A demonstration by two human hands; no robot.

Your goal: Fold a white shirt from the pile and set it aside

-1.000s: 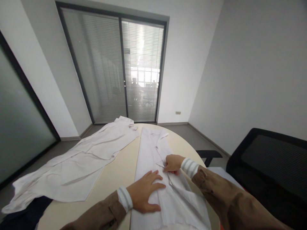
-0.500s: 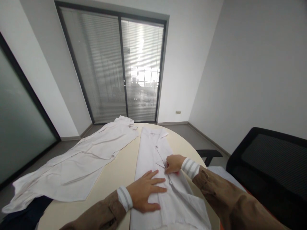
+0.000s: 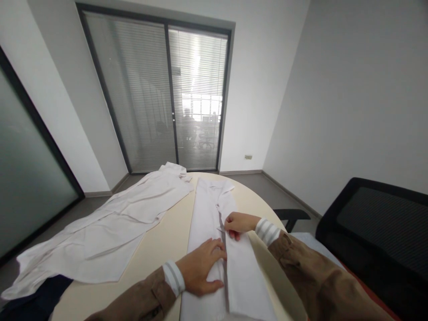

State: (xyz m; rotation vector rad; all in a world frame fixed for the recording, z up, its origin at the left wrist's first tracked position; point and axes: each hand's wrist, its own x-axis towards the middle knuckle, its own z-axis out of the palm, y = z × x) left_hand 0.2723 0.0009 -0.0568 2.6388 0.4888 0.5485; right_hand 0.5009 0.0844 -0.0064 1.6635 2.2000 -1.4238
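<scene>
A long white coat lies lengthwise on the round table, its collar end at the far side and its side panel folded inward. My right hand is closed in a pinch on the folded edge near the coat's middle, fingertips partly hidden. Beside and nearer to me, my left hand rests on the cloth, fingers bent a little and apart, fingertips at the fold's edge. A second white garment is spread at the left, creased and reaching past the table edge.
The pale round table carries both garments. On the right stands a black mesh chair with its armrest close to the table. Dark blue cloth shows at the lower left. A glazed door with blinds is behind.
My right hand has moved slightly left with the coat's edge, and the right panel now lies straighter and folded inward. My left hand's fingers have drawn in from a wide spread.
</scene>
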